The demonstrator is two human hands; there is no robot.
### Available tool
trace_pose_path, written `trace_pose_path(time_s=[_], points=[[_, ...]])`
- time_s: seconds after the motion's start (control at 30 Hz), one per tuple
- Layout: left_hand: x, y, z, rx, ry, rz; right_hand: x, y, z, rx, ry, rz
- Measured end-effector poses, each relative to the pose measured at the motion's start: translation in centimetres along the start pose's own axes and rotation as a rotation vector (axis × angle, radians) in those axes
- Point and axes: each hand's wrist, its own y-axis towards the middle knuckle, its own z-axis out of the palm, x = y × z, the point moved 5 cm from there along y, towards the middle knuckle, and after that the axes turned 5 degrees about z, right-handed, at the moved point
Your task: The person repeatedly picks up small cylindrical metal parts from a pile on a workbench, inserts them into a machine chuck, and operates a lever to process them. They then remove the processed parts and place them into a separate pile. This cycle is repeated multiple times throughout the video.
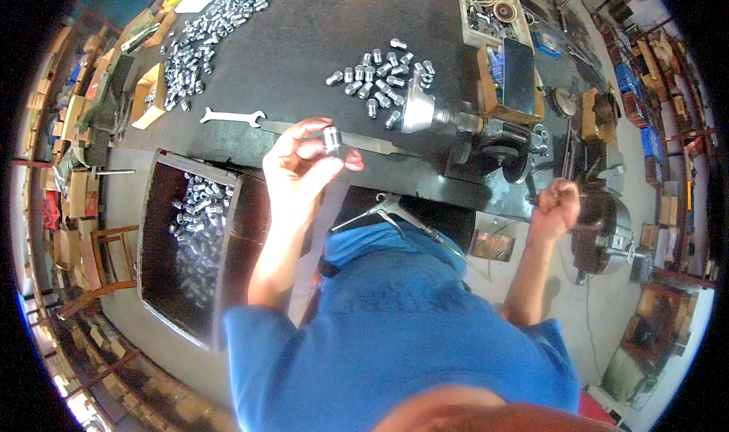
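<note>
Pinched between the thumb and fingers of my left hand (300,162) is a small shiny metal cylinder (332,141), raised above the front edge of the workbench. My right hand (558,206) is closed in a fist at the bench's right front, close to the bench machine; what it grips, if anything, is hidden. Between my hands stands the bench machine (493,145), with a bright cone-shaped head (418,111) pointing left. Just beyond that cone lies a loose group of similar metal cylinders (370,80). An open-ended wrench (233,117) rests left of my left hand.
A larger heap of metal cylinders (215,41) covers the bench's far left. Below it, a deep bin (231,238) holds many more. An air blow gun (387,208) with a hose is at my waist. Open boxes (510,82) and a parts tray (495,33) stand far right.
</note>
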Motion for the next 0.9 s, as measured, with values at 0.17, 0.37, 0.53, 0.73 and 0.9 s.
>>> trace_pose_path(time_s=[0.17, 0.37, 0.53, 0.73, 0.9], points=[[-1.1, -0.2, -0.2, -0.057, 0.24, 0.016, -5.0, 1.4, -2.1, -0.077, 0.036, 0.11], [-6.7, -3.5, -5.6, -0.275, 0.899, -0.006, -6.2, 2.4, -2.6, -0.122, 0.002, 0.153], [-13.4, -9.4, -12.8, -0.641, 1.45, -0.101, -5.9, 2.1, -1.9, -0.157, -0.008, 0.17], [-16.1, -8.3, -12.1, -0.589, 1.949, -0.293, -5.9, 2.1, -1.9, -0.14, 0.019, 0.186], [-5.1, 0.4, -4.9, -0.193, 1.483, 0.044, -5.6, 1.7, -1.7, -0.141, 0.042, 0.156]])
